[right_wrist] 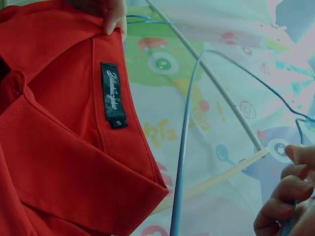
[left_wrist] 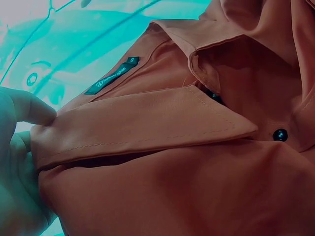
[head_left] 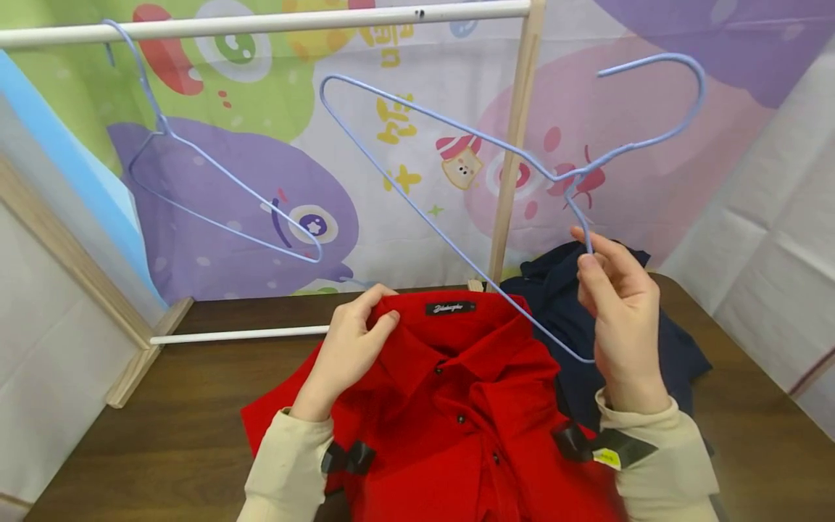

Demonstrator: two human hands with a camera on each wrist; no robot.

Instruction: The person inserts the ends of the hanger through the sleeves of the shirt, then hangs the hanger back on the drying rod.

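A red buttoned shirt with a black neck label hangs from my left hand, which pinches its collar at the left side. In the left wrist view, thumb and fingers hold the collar edge. My right hand grips a light-blue wire hanger by one shoulder, just below the neck; its hook points up and to the right. The hanger's far end stretches up and left, and its lower bar passes close to the right side of the shirt collar. In the right wrist view, the hanger stands beside the collar, apart from it.
Another light-blue hanger hangs on the white rail of a wooden rack at the left. A dark navy garment lies on the brown table behind my right hand. A cartoon-printed cloth covers the back.
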